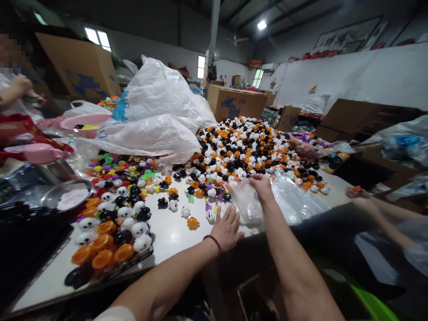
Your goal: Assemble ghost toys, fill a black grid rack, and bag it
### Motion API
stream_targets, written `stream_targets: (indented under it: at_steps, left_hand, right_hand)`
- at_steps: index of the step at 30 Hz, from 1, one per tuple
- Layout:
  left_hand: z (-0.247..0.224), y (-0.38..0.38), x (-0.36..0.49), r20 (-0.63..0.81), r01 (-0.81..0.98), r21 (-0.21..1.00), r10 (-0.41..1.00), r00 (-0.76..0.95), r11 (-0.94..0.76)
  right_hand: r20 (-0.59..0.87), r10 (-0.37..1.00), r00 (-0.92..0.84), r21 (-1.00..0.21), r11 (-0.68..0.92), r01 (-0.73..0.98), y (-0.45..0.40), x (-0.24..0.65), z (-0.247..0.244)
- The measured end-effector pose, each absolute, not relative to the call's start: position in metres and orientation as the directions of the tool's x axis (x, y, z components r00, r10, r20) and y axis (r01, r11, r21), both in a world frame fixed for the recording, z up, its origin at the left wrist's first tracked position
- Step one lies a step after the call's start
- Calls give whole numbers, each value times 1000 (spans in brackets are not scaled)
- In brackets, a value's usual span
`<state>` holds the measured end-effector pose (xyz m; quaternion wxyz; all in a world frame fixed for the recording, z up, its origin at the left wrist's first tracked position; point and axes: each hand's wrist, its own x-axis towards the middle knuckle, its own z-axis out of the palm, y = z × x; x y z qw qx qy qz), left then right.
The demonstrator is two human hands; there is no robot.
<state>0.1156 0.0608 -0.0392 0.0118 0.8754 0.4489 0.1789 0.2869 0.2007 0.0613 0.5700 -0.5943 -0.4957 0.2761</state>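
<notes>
My left hand point(226, 228), with a red bead bracelet at the wrist, lies with its fingers spread on the white table point(174, 243). Beside its fingertips are small white, purple and yellow toys point(210, 215); whether they lie under clear plastic I cannot tell. My right hand point(262, 187) has its fingers closed on the edge of a clear plastic bag point(246, 203). More flat clear bags point(290, 200) lie to its right. Loose ghost and pumpkin toys, an orange one point(193, 223) among them, sit left of my left hand.
A big heap of orange, black and white toys point(237, 147) rises behind my hands. At left stand a filled black tray point(147, 255), a metal dish point(68, 195) and a pink-lidded jug point(45, 154). Co-workers' hands show at the right point(361, 198) and far left point(22, 84).
</notes>
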Motion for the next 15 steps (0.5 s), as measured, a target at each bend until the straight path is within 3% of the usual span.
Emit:
stream_targets:
  at_steps: [5, 10, 15]
  left_hand:
    - [-41, 62, 114, 321, 780, 190, 788, 525, -597]
    - [-40, 61, 112, 333, 769, 187, 776, 535, -611]
    - [-40, 61, 114, 339, 772, 155, 767, 544, -616]
  right_hand:
    - [278, 908, 313, -945, 201, 258, 213, 285, 89]
    - [187, 948, 259, -922, 78, 378, 205, 287, 79]
    - [147, 896, 419, -863, -91, 497, 185, 302, 57]
